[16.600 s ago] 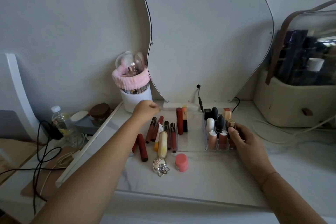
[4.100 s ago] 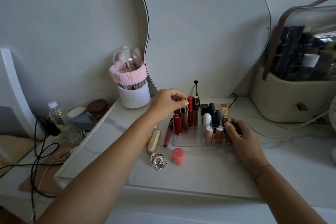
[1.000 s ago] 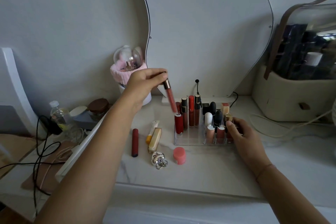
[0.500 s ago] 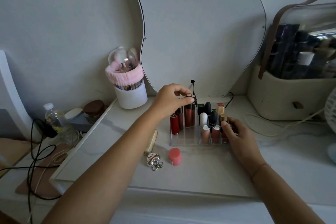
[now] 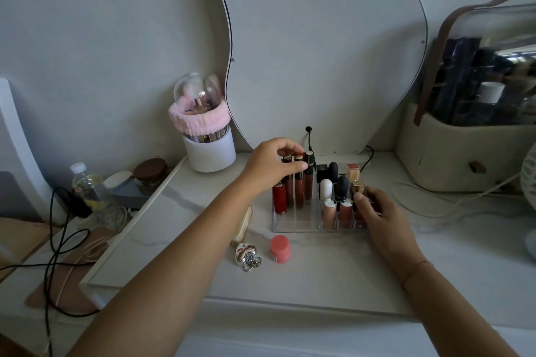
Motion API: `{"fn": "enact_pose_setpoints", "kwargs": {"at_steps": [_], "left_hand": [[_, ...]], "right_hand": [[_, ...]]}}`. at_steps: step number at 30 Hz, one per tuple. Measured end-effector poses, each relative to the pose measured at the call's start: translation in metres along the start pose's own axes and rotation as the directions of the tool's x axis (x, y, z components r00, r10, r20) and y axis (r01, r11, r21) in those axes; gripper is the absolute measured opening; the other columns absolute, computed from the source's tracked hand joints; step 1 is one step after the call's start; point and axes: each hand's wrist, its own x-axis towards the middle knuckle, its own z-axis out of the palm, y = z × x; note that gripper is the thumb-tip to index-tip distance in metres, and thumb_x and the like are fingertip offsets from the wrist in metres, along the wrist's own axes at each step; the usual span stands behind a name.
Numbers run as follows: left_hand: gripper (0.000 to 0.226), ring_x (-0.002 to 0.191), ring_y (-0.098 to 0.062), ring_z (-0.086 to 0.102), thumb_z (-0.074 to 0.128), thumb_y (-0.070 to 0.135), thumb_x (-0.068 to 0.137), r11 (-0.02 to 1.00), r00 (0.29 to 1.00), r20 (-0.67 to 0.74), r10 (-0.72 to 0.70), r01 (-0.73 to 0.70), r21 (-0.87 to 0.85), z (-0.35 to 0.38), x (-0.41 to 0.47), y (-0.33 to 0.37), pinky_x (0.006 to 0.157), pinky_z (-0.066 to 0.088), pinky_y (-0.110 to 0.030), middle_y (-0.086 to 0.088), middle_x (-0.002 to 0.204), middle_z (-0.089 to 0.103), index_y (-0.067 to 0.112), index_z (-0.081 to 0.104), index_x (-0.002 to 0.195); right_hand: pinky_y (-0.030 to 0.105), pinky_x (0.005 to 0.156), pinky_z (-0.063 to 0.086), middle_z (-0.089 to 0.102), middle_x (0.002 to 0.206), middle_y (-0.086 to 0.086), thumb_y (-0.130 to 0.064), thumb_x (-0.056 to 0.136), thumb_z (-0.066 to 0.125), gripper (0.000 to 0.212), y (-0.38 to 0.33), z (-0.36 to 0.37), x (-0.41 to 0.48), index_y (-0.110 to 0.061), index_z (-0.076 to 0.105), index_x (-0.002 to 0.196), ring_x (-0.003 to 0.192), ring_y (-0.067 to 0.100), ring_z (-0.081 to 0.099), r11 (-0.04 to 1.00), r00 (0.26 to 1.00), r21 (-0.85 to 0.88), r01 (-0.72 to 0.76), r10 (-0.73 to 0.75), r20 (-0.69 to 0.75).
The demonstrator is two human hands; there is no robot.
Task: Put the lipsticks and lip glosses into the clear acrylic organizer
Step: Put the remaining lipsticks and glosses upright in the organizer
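Before the mirror (image 5: 319, 52), left grip (image 5: 269, 166) pinches one upright gloss (image 5: 299, 185); right grip (image 5: 377, 214) clasps organizer (image 5: 293, 224), one pink pot (image 5: 280, 249) at seven o'clock.

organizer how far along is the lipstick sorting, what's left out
Mostly done: the organizer holds upright lipsticks and glosses. In hand: the left hand pinches a gloss tube in its left section; the right hand holds its right end. Left: cream tube and pink-capped pot outside.

Lip gloss (image 5: 299, 190), a second ago aloft in left fingers (image 5: 287, 151), now upright in the organizer (image 5: 293, 226)
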Motion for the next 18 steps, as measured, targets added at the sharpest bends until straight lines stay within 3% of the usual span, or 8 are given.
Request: {"fn": "enact_pose_setpoints", "kwargs": {"at_steps": [5,9,10,12,14,18], "left_hand": [[0.024,0.084,0.007,0.055,0.078,0.024,0.072,1.000,1.000,0.003,0.008,-0.008,-0.008,-0.001,0.000,-0.003,0.066,0.033,0.003,0.021,0.085,0.064,0.025,0.067,0.093],[0.026,0.094,-0.005,0.059,0.074,0.033,0.075,0.999,1.000,0.003,0.004,-0.003,-0.050,-0.011,-0.001,-0.005,0.078,0.041,-0.007,0.015,0.094,0.066,0.026,0.067,0.098],[0.026,0.094,-0.004,0.060,0.072,0.036,0.076,0.997,1.000,-0.016,-0.002,0.000,-0.074,-0.017,-0.002,-0.007,0.080,0.045,-0.011,0.013,0.095,0.066,0.025,0.067,0.099],[0.024,0.086,0.004,0.059,0.069,0.038,0.079,0.995,0.996,-0.090,-0.022,0.014,-0.097,-0.032,-0.006,-0.018,0.075,0.045,-0.007,0.011,0.094,0.067,0.024,0.067,0.098],[0.016,0.080,0.007,0.057,0.068,0.036,0.080,0.997,0.985,-0.154,-0.078,0.073,-0.034,-0.047,-0.012,-0.035,0.067,0.041,-0.003,0.012,0.091,0.067,0.025,0.067,0.093],[0.020,0.089,-0.013,0.062,0.071,0.031,0.079,0.915,0.945,-0.068,-0.321,0.328,0.234,-0.053,-0.023,-0.071,0.078,0.047,-0.026,0.002,0.093,0.068,0.016,0.067,0.091]], "right_hand": [[0.002,0.052,0.040,0.058,0.086,-0.024,-0.037,0.090,0.051,0.029,-0.002,0.000,-0.001,-0.025,0.057,0.115,0.069,-0.025,0.054,1.000,1.000,0.001,-0.017,0.017,0.006],[0.006,0.055,0.039,0.061,0.088,-0.020,-0.040,0.090,0.050,0.031,-0.002,0.000,-0.002,-0.025,0.057,0.117,0.069,-0.016,0.057,1.000,1.000,-0.003,-0.015,0.015,0.002],[0.007,0.056,0.038,0.060,0.086,-0.021,-0.040,0.090,0.050,0.032,-0.002,0.000,-0.002,-0.025,0.057,0.118,0.070,-0.014,0.056,1.000,1.000,-0.008,-0.013,0.013,0.004],[0.011,0.058,0.037,0.058,0.084,-0.020,-0.040,0.090,0.050,0.034,-0.002,0.000,-0.002,-0.024,0.056,0.119,0.071,-0.012,0.054,1.000,1.000,-0.021,-0.009,0.009,0.006],[0.013,0.059,0.038,0.060,0.086,-0.015,-0.040,0.090,0.050,0.035,-0.001,0.000,-0.001,-0.024,0.056,0.119,0.074,-0.010,0.054,1.000,1.000,-0.031,-0.005,0.005,0.008],[0.017,0.063,0.041,0.064,0.097,-0.005,-0.043,0.089,0.049,0.037,0.000,0.000,0.000,-0.024,0.056,0.120,0.082,0.005,0.059,1.000,1.000,-0.029,-0.004,0.005,0.014]]}}
